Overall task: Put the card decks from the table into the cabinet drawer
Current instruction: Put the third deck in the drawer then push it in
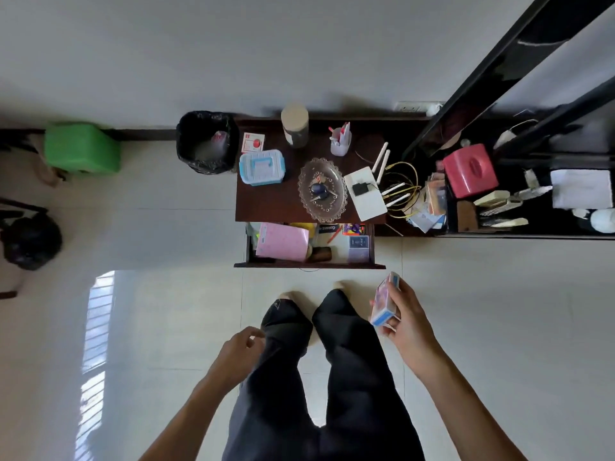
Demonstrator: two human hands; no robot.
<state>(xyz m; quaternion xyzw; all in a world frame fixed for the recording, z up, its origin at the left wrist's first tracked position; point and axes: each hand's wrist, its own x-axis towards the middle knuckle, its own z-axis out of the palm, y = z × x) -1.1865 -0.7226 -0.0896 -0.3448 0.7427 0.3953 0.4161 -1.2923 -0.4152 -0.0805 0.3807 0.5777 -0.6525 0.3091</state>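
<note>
My right hand [404, 314] grips a pink and blue card deck box [383, 302] in front of me, below and to the right of the open cabinet drawer [309, 265]. A dark blue deck box [358, 245] lies in the drawer's right part, beside a pink booklet [283, 241] and other small items. My left hand [241, 352] hangs near my left leg, fingers loosely curled, holding nothing. The dark cabinet top [269, 201] sits just above the drawer.
On the cabinet top stand a blue plastic box [262, 167], a glass dish [322, 189], a white router [366, 193], a pen cup [340, 141] and a jar [295, 125]. A black bin [207, 141] and green stool [82, 148] stand left. A red tissue box [470, 169] sits on the right shelf.
</note>
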